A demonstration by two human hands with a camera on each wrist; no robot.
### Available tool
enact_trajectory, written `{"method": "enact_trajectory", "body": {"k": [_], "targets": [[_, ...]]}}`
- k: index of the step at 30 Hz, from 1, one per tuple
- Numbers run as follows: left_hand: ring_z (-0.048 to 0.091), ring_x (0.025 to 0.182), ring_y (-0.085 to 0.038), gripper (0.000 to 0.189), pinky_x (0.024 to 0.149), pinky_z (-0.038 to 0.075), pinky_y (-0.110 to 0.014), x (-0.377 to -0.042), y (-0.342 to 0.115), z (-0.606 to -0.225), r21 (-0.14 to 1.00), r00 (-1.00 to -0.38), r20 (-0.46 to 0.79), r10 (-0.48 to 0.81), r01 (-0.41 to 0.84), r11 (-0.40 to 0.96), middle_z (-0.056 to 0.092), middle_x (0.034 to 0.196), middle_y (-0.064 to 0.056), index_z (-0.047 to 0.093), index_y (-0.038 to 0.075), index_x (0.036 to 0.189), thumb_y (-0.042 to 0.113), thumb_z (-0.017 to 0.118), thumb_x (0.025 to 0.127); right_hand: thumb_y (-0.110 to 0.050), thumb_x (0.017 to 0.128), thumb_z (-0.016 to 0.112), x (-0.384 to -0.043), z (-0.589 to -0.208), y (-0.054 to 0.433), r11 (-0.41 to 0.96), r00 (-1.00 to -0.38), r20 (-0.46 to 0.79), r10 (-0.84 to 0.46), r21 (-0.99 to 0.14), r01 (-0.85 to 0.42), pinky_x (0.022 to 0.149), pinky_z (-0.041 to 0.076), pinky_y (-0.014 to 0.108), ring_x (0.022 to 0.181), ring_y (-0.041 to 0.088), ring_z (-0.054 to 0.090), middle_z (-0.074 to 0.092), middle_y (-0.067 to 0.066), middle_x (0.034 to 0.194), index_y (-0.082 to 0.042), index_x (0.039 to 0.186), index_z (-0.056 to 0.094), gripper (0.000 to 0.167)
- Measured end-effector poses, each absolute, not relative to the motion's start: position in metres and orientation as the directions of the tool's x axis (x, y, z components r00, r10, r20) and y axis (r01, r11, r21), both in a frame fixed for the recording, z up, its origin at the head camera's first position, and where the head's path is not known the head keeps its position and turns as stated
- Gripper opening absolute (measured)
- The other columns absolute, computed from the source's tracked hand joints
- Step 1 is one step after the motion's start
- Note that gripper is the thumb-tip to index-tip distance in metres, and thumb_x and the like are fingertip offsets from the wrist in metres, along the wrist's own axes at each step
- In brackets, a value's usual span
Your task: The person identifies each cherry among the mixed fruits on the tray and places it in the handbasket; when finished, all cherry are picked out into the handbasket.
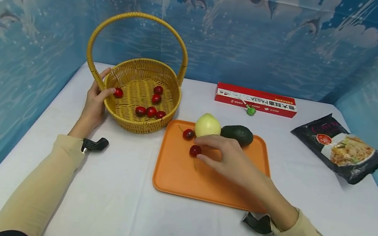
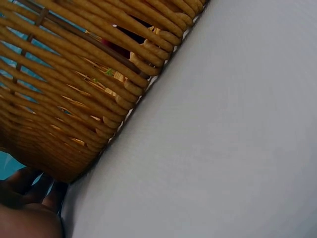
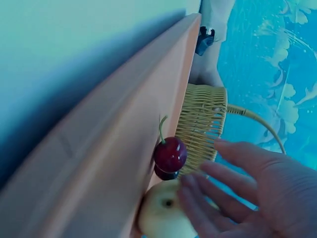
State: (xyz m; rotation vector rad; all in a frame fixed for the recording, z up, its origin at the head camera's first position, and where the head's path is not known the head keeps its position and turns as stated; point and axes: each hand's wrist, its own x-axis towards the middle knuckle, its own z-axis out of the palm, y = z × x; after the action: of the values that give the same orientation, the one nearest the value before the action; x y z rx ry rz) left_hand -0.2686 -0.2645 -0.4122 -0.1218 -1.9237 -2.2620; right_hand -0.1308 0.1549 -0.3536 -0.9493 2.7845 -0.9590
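Observation:
My left hand grips the left side of a yellow wicker basket, thumb over the rim and fingers outside. Inside the basket lie several red cherries. In the left wrist view, the woven wall and part of the hand appear. On an orange tray are two dark red cherries with stems. My right hand hovers over the tray, thumb and fingers apart around the nearer cherry. In the right wrist view a gap separates the fingers from that cherry. The other cherry lies just behind.
A pale yellow-green pear-like fruit and a dark green avocado-like fruit lie at the tray's back edge. Behind stand a red pasta box and a small green item. A black noodle packet lies right.

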Motion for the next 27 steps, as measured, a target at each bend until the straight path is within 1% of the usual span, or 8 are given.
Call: {"method": "enact_trajectory", "body": {"k": [5,8,10,12,16,22,27], "targets": [[0.041,0.15,-0.028,0.07,0.102,0.048,-0.014,-0.268,-0.265,-0.415,0.97,-0.983,0.159,-0.087,0.173,-0.173,0.039,0.167,-0.009,0.041,0.03,0.163,0.007,0.059,0.099,-0.026,0.093,0.082,-0.126,-0.359,0.152,0.66,-0.799,0.074,-0.597,-0.521,-0.542,0.112,0.051,0.045,0.134,0.02,0.061,0.069,-0.002,0.138,-0.016,0.136,0.072,0.046],[0.041,0.149,-0.027,0.07,0.101,0.048,-0.013,-0.268,-0.265,-0.415,0.969,-0.983,0.158,-0.091,0.172,-0.176,0.039,0.167,-0.008,0.042,0.03,0.162,0.007,0.059,0.099,-0.027,0.094,0.082,-0.124,-0.361,0.149,0.666,-0.794,0.042,-0.606,-0.52,-0.536,0.113,0.05,0.045,0.134,0.02,0.061,0.069,-0.001,0.138,-0.017,0.135,0.072,0.044],[0.041,0.149,-0.027,0.069,0.102,0.047,-0.014,-0.268,-0.264,-0.415,0.968,-0.983,0.162,-0.087,0.175,-0.178,0.039,0.167,-0.008,0.042,0.03,0.162,0.008,0.059,0.099,-0.026,0.094,0.081,-0.123,-0.364,0.148,0.659,-0.782,0.035,-0.622,-0.516,-0.547,0.112,0.051,0.044,0.13,0.018,0.062,0.07,-0.002,0.135,-0.016,0.134,0.073,0.041],[0.04,0.149,-0.026,0.069,0.102,0.047,-0.014,-0.268,-0.264,-0.414,0.967,-0.982,0.167,-0.088,0.18,-0.179,0.039,0.167,-0.008,0.043,0.03,0.162,0.008,0.06,0.099,-0.025,0.095,0.081,-0.123,-0.366,0.147,0.646,-0.767,0.036,-0.64,-0.515,-0.563,0.109,0.054,0.041,0.123,0.016,0.064,0.071,-0.003,0.13,-0.016,0.131,0.073,0.037],[0.04,0.15,-0.027,0.069,0.103,0.047,-0.015,-0.268,-0.264,-0.415,0.969,-0.982,0.165,-0.088,0.178,-0.174,0.038,0.167,-0.008,0.042,0.029,0.162,0.008,0.06,0.099,-0.024,0.095,0.081,-0.122,-0.369,0.147,0.628,-0.751,0.039,-0.659,-0.522,-0.578,0.102,0.057,0.036,0.111,0.011,0.064,0.072,-0.007,0.121,-0.017,0.127,0.074,0.034],[0.04,0.151,-0.027,0.069,0.105,0.047,-0.016,-0.266,-0.264,-0.416,0.971,-0.984,0.153,-0.093,0.167,-0.172,0.037,0.168,-0.006,0.041,0.029,0.163,0.008,0.059,0.099,-0.024,0.093,0.082,-0.122,-0.372,0.149,0.621,-0.751,0.033,-0.659,-0.539,-0.569,0.101,0.057,0.035,0.111,0.01,0.063,0.071,-0.008,0.119,-0.018,0.127,0.074,0.035],[0.04,0.15,-0.027,0.069,0.104,0.047,-0.014,-0.268,-0.262,-0.413,0.967,-0.982,0.17,-0.086,0.183,-0.176,0.038,0.168,-0.006,0.042,0.029,0.162,0.008,0.059,0.099,-0.023,0.092,0.084,-0.122,-0.373,0.151,0.63,-0.763,0.041,-0.645,-0.537,-0.561,0.102,0.057,0.036,0.112,0.011,0.064,0.072,-0.007,0.121,-0.018,0.127,0.074,0.037]]}}
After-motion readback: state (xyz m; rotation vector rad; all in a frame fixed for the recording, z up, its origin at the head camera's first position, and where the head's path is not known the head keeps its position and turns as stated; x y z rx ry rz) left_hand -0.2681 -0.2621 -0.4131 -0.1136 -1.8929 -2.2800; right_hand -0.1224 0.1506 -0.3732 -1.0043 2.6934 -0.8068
